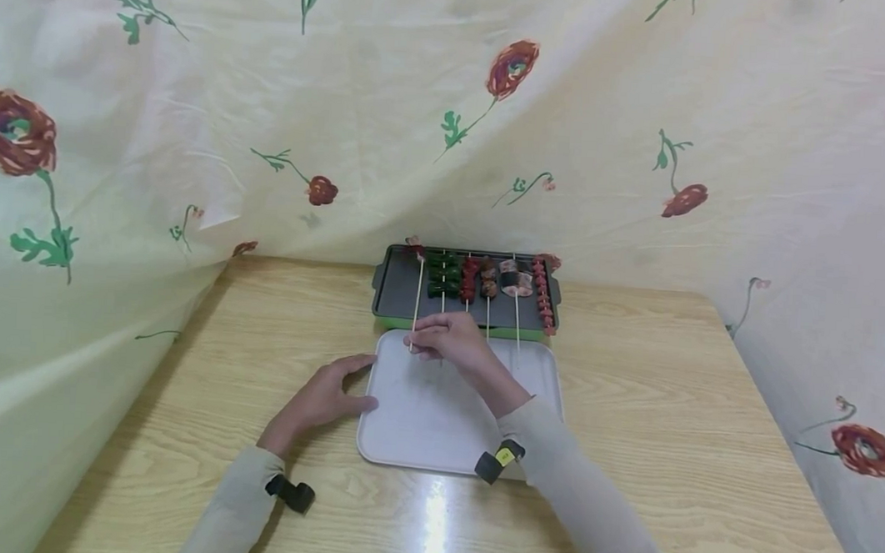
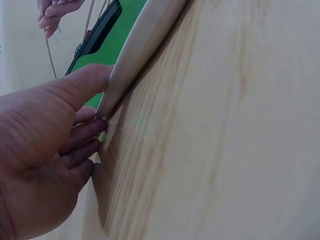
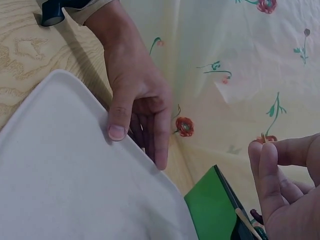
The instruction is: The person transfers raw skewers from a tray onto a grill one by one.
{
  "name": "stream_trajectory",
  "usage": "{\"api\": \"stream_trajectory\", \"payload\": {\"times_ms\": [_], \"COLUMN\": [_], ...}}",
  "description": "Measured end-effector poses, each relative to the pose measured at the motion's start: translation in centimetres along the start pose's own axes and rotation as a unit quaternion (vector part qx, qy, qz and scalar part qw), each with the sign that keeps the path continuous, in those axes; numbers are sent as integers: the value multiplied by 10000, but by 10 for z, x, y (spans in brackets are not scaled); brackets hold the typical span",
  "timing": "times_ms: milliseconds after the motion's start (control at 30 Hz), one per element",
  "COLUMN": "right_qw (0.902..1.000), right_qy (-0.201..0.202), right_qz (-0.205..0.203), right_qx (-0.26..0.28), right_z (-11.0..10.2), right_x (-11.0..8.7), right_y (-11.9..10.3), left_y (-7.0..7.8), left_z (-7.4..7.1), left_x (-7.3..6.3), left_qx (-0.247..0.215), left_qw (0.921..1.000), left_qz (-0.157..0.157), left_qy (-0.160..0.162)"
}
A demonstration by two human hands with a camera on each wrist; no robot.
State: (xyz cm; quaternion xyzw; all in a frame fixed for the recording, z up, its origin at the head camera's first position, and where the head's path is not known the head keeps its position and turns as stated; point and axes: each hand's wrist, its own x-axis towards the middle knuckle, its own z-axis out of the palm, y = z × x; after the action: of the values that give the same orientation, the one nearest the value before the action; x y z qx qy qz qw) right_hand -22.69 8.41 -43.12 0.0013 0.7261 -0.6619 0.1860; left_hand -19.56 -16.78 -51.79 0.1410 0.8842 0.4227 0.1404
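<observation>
My right hand (image 1: 450, 339) pinches the lower part of a thin wooden skewer (image 1: 417, 296) between thumb and fingertips; dark red food (image 1: 416, 247) sits at its far end, over the left of a black grill plate with a green base (image 1: 392, 295). In the right wrist view this hand (image 3: 290, 175) shows the stick's end between its fingertips. My left hand (image 1: 325, 396) holds the left edge of a white tray (image 1: 435, 418), thumb over the rim. The left wrist view shows the fingers (image 2: 82, 137) at the tray's outer edge, lower down.
On the grill lie skewers of green pieces (image 1: 444, 275), red pieces (image 1: 468, 278), brown chunks (image 1: 488, 279), pale rolls with a dark band (image 1: 516, 282) and small red pieces (image 1: 542, 294). Some sticks reach over the tray. A flowered cloth (image 1: 391, 115) hangs behind the wooden table (image 1: 654, 388).
</observation>
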Motion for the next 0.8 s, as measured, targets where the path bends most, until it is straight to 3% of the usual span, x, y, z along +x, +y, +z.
{"api": "stream_trajectory", "payload": {"times_ms": [367, 800], "right_qw": [9999, 9981], "right_qy": [4, 349], "right_qz": [-41, 27], "right_qx": [106, -508], "right_z": [0, -1], "right_x": [2, -5], "right_y": [1, 6], "left_y": [1, 2], "left_z": [0, 1], "left_x": [0, 0], "left_qx": [-49, 24], "left_qw": [10000, 10000], "left_qz": [-10, -60], "left_qy": [-9, 34]}}
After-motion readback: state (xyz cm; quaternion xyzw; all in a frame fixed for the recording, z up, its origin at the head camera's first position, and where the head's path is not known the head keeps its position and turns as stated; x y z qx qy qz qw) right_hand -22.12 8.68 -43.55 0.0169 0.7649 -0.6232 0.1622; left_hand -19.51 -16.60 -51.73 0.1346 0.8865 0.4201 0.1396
